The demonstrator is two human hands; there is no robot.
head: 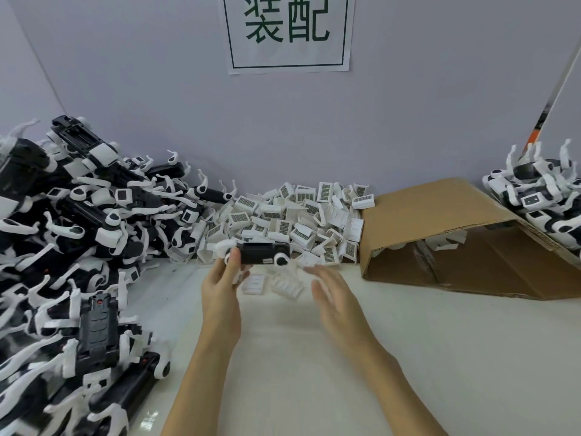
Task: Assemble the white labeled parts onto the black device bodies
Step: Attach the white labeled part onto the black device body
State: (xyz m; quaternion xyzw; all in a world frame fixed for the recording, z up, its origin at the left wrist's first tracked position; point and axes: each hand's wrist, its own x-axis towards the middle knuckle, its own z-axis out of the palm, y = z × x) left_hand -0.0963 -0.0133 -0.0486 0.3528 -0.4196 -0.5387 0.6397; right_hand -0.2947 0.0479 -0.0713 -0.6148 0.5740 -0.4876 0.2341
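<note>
1. Here, in the head view, a black device body (262, 253) is pinched at its left end by the thumb and fingers of the left hand (220, 286) and held level above the table (408, 357), its long side lying across the view.
2. The right hand (333, 297) is seen blurred, its fingers spread loosely and nothing held; its fingertips are just below the body's right end.
3. The white labeled parts (283, 221) are heaped just beyond both sets of fingertips; two loose ones (273, 283) lie between the hands, under the body.
4. The step is judged to be the fetching of one white part. A single part should be pinched by its plain sides, label outward, and lined up squarely before being pressed home, while the body is kept steady.
5. Left of the left fingers, a pile of devices (78, 262) crowds close; right of the right fingers, a cardboard box (456, 237) lies on its side. Open room is left only toward the wrists.
</note>
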